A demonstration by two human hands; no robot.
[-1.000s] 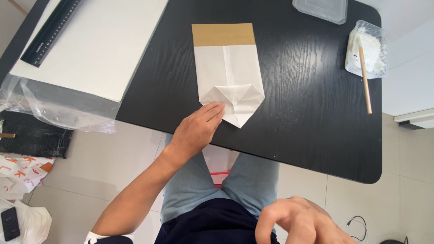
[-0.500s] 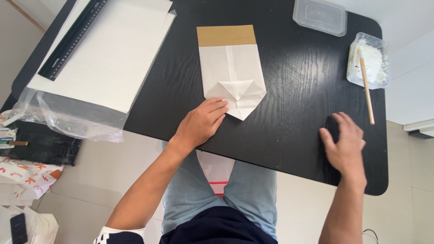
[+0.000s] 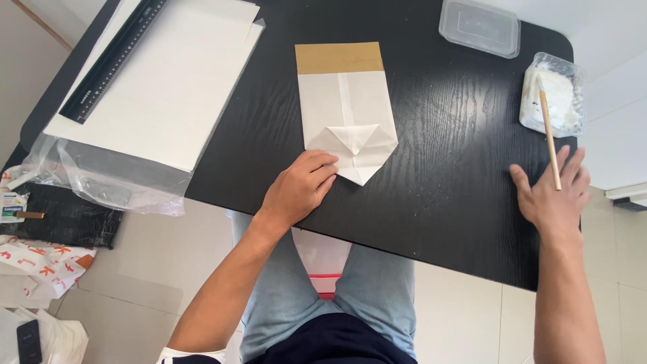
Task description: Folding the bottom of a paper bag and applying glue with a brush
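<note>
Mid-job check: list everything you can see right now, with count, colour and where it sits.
Folded paper bag: one, white with a brown top band, table centre.
Table: one, black wood grain.
Paper stack: one, white, in a clear plastic sleeve, table's left part.
Ruler: one, black, on the paper stack.
Lidded container: one, clear, far right.
Open tub: one, clear, holding white paste, right edge.
Stick: one, wooden, resting on the tub, over the right hand's fingers.
Left hand: fingers on the bag's lower left corner.
Right hand: flat on the table.
</note>
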